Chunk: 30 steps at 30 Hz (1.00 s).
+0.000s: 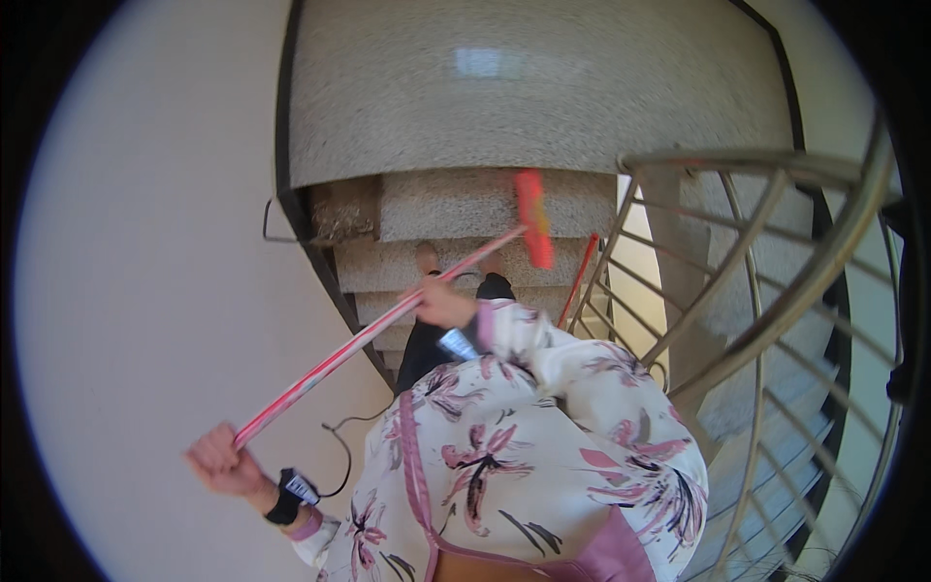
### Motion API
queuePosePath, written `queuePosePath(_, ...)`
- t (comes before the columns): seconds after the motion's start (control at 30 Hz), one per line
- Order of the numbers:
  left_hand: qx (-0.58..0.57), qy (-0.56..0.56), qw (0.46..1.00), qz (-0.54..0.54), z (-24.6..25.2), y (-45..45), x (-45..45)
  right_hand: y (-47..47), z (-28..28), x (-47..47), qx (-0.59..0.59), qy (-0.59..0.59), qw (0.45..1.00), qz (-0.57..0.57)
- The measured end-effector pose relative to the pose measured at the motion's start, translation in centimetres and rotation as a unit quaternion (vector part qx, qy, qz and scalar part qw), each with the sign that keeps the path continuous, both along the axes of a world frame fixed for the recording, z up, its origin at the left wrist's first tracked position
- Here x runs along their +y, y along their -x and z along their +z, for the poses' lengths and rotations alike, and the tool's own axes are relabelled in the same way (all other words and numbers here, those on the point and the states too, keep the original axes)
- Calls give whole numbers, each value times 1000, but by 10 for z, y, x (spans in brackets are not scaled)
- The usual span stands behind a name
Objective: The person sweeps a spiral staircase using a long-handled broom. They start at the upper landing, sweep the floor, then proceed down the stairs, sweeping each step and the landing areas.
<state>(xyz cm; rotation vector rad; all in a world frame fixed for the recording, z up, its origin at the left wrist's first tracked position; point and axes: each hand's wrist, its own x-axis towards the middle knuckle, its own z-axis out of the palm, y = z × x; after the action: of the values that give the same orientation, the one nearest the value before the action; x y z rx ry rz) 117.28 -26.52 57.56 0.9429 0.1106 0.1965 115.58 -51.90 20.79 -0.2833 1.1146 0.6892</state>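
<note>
A broom with a red-and-white striped handle slants across in front of my body. My left hand, low on the left near the wall, is closed around the handle's upper end. Farther down the shaft, my right hand grips it above my legs. The broom's red head, blurred and with a yellow patch, hangs at the stair step just below the landing; whether its bristles touch the step cannot be told. Dark straps with small labelled devices are on both wrists.
A brown container with greyish debris sits at the step's left end, by a bent wire. A terrazzo landing lies ahead. Metal railing curves along the right, with a red stick near it. The pale wall is left.
</note>
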Motion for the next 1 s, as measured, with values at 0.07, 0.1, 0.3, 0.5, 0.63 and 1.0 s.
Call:
queuePosePath(0.07, 60, 42, 997, 14, -29, 14, -32, 11, -24, -51, 39, 38, 998, -28)
queuePosePath(0.1, 109, 2, 994, 24, -40, 22, -45, 15, -35, -72, 92, 79, 991, -60)
queuePosePath(0.3, 138, -61, 978, 141, -24, 75, -59, 18, -59, -37, 57, 91, 986, 131)
queuePosePath(0.5, 69, -136, 958, 242, 42, 137, -26, 12, 7, 68, 15, -15, 984, 178)
queuePosePath(0.63, -23, -109, 968, 224, 54, 149, -7, 18, 48, 73, 63, -107, 975, 182)
queuePosePath(1.0, -120, -132, 973, 145, -13, 153, 33, 11, 23, 49, 29, -74, 980, 182)
